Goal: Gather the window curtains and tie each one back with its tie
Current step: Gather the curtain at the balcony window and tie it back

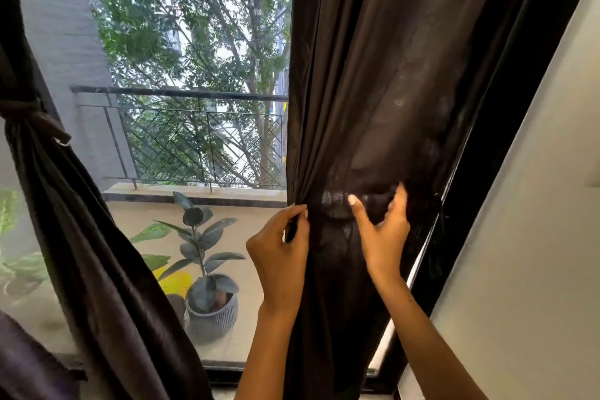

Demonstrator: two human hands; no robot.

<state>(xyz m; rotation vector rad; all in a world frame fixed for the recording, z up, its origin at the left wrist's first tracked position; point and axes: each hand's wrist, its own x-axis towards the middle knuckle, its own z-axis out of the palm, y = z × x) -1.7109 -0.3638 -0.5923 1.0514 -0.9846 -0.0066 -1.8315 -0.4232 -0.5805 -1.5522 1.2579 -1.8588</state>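
Two dark brown curtains hang at one window. The left curtain (81,237) is already gathered, cinched by one tie (35,122) knotted around it near the window's left edge, and sweeps down toward the lower left corner of the frame. The right curtain (373,91) hangs bunched against the right side of the window frame (506,140), its folds drawn in at a waist where both hands work. One dark band, the second tie (337,200), seems to cross that waist, though it is hard to tell it from the fabric.

The left hand (279,256) pinches the curtain's left edge, fingers curled around a fold of cloth. The right hand (383,230) is spread, thumb lifted apart from the fingers; the fingers press into the gathered folds on the right, and whether they grip the tie I cannot tell.

Through the glass stands one balcony railing (181,97), one potted rubber plant (207,269) in a ribbed grey pot, and trees beyond. A pale wall (535,237) runs along the right.
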